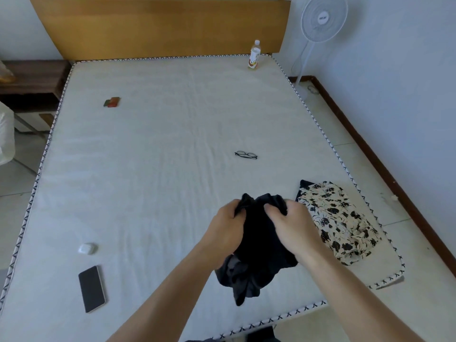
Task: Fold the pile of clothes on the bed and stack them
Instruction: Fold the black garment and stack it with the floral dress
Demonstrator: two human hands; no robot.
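Both hands are gripping a black garment [259, 240] above the near edge of the mattress [153, 149], a little toward its near right corner. The left hand [225, 228] is curling its fingers into the upper left of the bunched cloth, and the right hand [293, 227] is clenching the upper right of it, thumb and fingers pinching the fabric. The top of the garment is bunching up between the two hands, while the lower part is hanging down in loose folds and trailing toward the mattress surface (whether it is touching there cannot be told).

Just beside the right hand, at the near right corner, a floral garment [338, 220] in cream with black flowers is lying crumpled, with a dark piece [304, 185] peeking out from under its far edge.

A pair of glasses [246, 154] is lying right of the mattress centre, well apart from the clothes. A phone [91, 288] is lying face up near the near left corner, with a small white earbud case [86, 248] just beyond it. A small red and green object [112, 101] is sitting toward the far left corner, and a bottle [254, 55] is standing upright at the far right corner against the wooden headboard [158, 25]. A white fan [320, 19] is standing on the floor past the right edge.
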